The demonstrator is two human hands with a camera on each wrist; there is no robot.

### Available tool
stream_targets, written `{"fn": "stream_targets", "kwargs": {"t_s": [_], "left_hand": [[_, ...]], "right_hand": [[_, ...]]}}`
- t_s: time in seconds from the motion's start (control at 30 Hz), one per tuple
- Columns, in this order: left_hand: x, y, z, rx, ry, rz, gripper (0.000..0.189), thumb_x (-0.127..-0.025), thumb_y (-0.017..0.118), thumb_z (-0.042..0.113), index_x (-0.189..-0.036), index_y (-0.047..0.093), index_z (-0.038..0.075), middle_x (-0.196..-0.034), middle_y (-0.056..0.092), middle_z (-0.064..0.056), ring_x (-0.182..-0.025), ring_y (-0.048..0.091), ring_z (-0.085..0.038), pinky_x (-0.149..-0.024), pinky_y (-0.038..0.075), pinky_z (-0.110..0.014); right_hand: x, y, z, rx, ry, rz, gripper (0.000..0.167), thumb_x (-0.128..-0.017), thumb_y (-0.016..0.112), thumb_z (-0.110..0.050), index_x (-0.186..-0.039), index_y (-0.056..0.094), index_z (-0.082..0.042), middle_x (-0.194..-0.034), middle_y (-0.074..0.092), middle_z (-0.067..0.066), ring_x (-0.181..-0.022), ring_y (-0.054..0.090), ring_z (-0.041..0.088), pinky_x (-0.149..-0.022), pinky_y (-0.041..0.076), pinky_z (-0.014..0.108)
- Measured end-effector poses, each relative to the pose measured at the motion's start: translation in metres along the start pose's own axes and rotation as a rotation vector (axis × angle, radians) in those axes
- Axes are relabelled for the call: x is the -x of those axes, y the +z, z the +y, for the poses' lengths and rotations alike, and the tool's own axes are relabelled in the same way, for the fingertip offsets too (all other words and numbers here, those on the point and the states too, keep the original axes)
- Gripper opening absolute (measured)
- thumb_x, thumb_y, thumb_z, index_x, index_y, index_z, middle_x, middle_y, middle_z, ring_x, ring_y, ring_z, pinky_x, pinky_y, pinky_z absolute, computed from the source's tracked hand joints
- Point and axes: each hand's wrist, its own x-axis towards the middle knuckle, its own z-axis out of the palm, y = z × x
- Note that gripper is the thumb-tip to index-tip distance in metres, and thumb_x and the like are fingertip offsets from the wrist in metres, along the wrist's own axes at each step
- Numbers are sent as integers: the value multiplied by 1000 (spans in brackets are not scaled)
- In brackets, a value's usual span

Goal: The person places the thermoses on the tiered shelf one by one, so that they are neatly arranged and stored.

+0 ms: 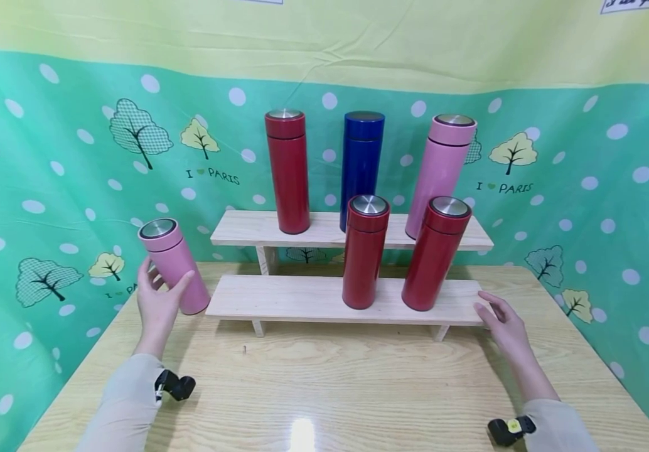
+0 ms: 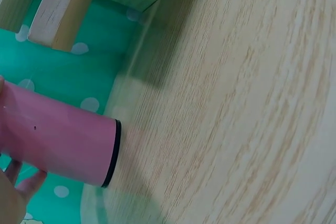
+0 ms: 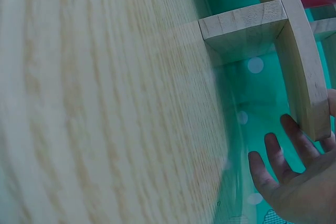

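Note:
My left hand (image 1: 157,301) grips a pink thermos (image 1: 173,258) with a silver-topped lid, just left of a two-tier wooden stand. In the left wrist view, the black-rimmed base of the pink bottle shows close to the tabletop; whether it touches is unclear. My right hand (image 1: 505,326) is at the right end of the lower shelf (image 1: 279,298). Its fingers are spread around that shelf end in the right wrist view. Two red thermoses, one mid-shelf (image 1: 365,263) and one farther right (image 1: 433,263), stand on this lower tier.
On the upper shelf (image 1: 240,227) stand a red thermos (image 1: 289,176), a blue thermos (image 1: 361,163) and another pink thermos (image 1: 437,172). A wood-grain table (image 1: 358,383) bears the stand. Behind hangs a green and yellow cloth (image 1: 234,144) printed with trees and dots.

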Motion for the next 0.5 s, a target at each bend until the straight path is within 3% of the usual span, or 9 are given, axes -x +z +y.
{"fn": "stream_targets", "kwargs": {"t_s": [0.5], "left_hand": [[8,-7,-2,18,-24,77,91,-82,81,38,-153,25,40,-152,39,-4,-134,42,-24,-110,36,-43]], "right_hand": [[0,0,1,14,-12,-15,72,-101,52,-46,-155,27,-5,-162,10,18,-146,16,43,-108,31,60]]}}
